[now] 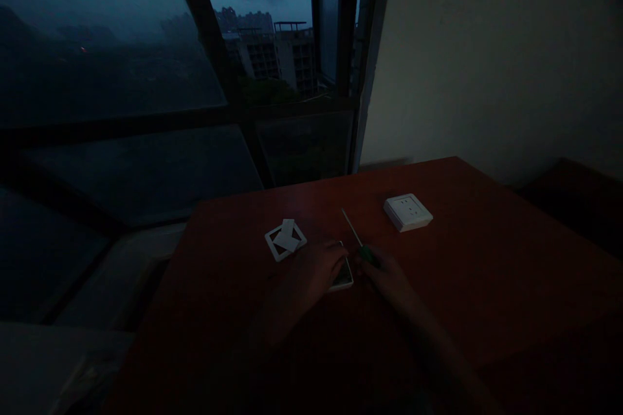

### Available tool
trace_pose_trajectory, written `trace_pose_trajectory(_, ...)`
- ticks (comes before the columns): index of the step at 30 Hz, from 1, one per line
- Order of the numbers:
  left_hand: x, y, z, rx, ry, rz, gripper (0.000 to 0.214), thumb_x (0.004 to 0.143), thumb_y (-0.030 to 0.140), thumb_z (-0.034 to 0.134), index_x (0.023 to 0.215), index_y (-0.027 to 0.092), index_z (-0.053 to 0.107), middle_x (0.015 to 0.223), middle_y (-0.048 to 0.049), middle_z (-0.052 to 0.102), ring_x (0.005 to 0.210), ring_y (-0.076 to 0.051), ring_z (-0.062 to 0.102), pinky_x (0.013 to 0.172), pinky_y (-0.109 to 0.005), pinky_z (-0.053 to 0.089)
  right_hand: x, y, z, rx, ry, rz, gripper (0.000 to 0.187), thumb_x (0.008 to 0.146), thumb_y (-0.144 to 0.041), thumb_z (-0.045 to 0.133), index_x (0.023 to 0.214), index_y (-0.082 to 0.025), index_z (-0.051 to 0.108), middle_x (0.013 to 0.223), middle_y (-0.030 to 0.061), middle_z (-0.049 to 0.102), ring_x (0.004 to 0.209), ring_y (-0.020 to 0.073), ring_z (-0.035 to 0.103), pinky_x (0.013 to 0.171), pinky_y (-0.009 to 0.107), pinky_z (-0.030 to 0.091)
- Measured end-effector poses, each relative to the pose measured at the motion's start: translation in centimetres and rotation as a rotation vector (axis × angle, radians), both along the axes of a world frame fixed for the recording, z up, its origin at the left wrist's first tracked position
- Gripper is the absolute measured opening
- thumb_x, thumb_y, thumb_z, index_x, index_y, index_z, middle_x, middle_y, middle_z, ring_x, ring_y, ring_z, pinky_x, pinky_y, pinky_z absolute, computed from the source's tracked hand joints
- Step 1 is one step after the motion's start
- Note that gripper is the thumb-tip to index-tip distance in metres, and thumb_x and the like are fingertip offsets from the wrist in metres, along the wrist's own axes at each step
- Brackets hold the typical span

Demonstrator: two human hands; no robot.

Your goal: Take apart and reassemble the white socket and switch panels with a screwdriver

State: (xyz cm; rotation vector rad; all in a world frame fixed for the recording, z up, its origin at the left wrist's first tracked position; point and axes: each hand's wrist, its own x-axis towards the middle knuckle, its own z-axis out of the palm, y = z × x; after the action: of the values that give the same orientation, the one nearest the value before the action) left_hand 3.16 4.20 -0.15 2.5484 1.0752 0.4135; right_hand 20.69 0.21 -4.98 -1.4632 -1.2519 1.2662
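My left hand [316,266] lies over a small white box [346,285] with a dark inside, its fingers curled on the box's top and covering most of it. In my right hand [389,275], just to the right of the box, is a screwdriver [368,255] with a green handle. Its thin shaft points up and away to the left, clear of the box. Left of my left hand, a white square frame [271,248] lies flat, with loose white plates [287,238] on top. The dim light hides finer detail of the box's inside.
A white wall socket [409,211] on its box rests at the back right of the reddish-brown table [477,240]. Behind the table stand a dark-framed window [302,107] and a pale wall [487,65].
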Motion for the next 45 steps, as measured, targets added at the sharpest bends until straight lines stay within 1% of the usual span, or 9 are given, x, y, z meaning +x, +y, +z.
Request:
trace_pose_trajectory(11, -2.8, -1.1, -0.2, 0.068, -0.124, 0.195, 0.029, 0.086, 0.021, 0.059, 0.115, 0.024, 0.058, 0.120, -0.0050, 0.058, 0.110, -0.023, 0.054, 0.098, -0.038, 0.043, 0.3, -0.2, 0.2, -0.002, -0.093, -0.020, 0.035, 0.082, -0.044, 0.049, 0.104, -0.018, 0.059, 0.072, 0.0001, 0.063, 0.055, 0.0146, 0.057, 0.050, 0.026, 0.046)
trace_pose_trajectory(14, -4.1, -1.9, -0.8, 0.011, -0.151, 0.217, 0.044, 0.083, 0.026, 0.065, 0.125, 0.025, 0.051, 0.135, -0.0064, 0.048, 0.123, -0.025, 0.046, 0.105, -0.042, 0.038, 0.9, -0.3, 0.7, 0.019, -0.133, -0.029, 0.035, 0.077, -0.033, 0.055, 0.109, -0.020, 0.061, 0.098, 0.0060, 0.069, 0.087, 0.0228, 0.064, 0.080, 0.037, 0.050)
trace_pose_trajectory(16, -4.8, -2.3, -1.4, -0.051, -0.165, 0.212, 0.057, 0.080, 0.028, 0.068, 0.131, 0.026, 0.045, 0.142, -0.0066, 0.041, 0.129, -0.026, 0.041, 0.109, -0.043, 0.035, 1.9, -0.5, 1.4, 0.055, -0.183, -0.009, 0.045, 0.069, -0.022, 0.058, 0.114, -0.022, 0.062, 0.120, 0.0062, 0.064, 0.112, 0.0266, 0.057, 0.101, 0.043, 0.038)
trace_pose_trajectory(18, -5.2, -2.6, -2.1, -0.111, -0.179, 0.214, 0.066, 0.078, 0.031, 0.071, 0.136, 0.027, 0.040, 0.146, -0.0070, 0.036, 0.132, -0.027, 0.037, 0.110, -0.043, 0.033, 3.1, -0.6, 2.6, 0.109, -0.301, 0.048, 0.055, 0.066, -0.017, 0.057, 0.121, -0.023, 0.060, 0.129, 0.0060, 0.059, 0.121, 0.0276, 0.051, 0.107, 0.046, 0.032)
trace_pose_trajectory(24, -5.6, -2.5, -2.9, -0.203, -0.212, 0.192, 0.075, 0.076, 0.039, 0.072, 0.140, 0.027, 0.036, 0.149, -0.0087, 0.033, 0.135, -0.030, 0.034, 0.111, -0.048, 0.030, 6.5, 0.1, 9.1, 0.363, -0.656, 0.078, 0.043, 0.079, -0.029, 0.055, 0.122, -0.024, 0.057, 0.124, 0.0083, 0.060, 0.112, 0.0279, 0.057, 0.097, 0.047, 0.042)
trace_pose_trajectory(27, -5.7, -2.3, -2.9, -0.233, -0.236, 0.150, 0.072, 0.076, 0.036, 0.072, 0.139, 0.027, 0.038, 0.148, -0.0078, 0.035, 0.134, -0.028, 0.036, 0.111, -0.045, 0.030, 6.9, 0.6, 12.6, 0.524, -0.674, 0.033, 0.031, 0.081, -0.029, 0.056, 0.112, -0.026, 0.060, 0.113, 0.0054, 0.065, 0.101, 0.0246, 0.062, 0.087, 0.040, 0.049)
trace_pose_trajectory(30, -5.8, -2.0, -3.1, -0.244, -0.261, 0.155, 0.074, 0.074, 0.035, 0.074, 0.139, 0.025, 0.039, 0.147, -0.0080, 0.037, 0.132, -0.026, 0.038, 0.111, -0.042, 0.032, 6.2, 1.1, 14.7, 0.586, -0.562, -0.077, 0.024, 0.079, -0.036, 0.063, 0.100, -0.024, 0.060, 0.097, 0.0049, 0.068, 0.082, 0.0218, 0.065, 0.069, 0.034, 0.052)
trace_pose_trajectory(35, -5.8, -1.9, -3.3, -0.251, -0.283, 0.183, 0.077, 0.071, 0.036, 0.076, 0.138, 0.024, 0.039, 0.147, -0.0092, 0.038, 0.133, -0.027, 0.038, 0.111, -0.044, 0.031, 4.5, 1.7, 14.8, 0.609, -0.405, -0.202, 0.030, 0.077, -0.044, 0.067, 0.095, -0.021, 0.057, 0.083, 0.0039, 0.066, 0.065, 0.0179, 0.063, 0.057, 0.030, 0.050)
trace_pose_trajectory(45, -5.5, -2.1, -2.6, -0.255, -0.321, 0.180, 0.073, 0.070, 0.035, 0.077, 0.135, 0.027, 0.044, 0.143, -0.0075, 0.042, 0.129, -0.028, 0.042, 0.108, -0.044, 0.035, 2.7, 2.2, 12.9, 0.653, -0.752, -0.090, 0.032, 0.083, -0.051, 0.057, 0.093, -0.020, 0.058, 0.074, 0.0028, 0.067, 0.060, 0.0158, 0.060, 0.052, 0.026, 0.042)
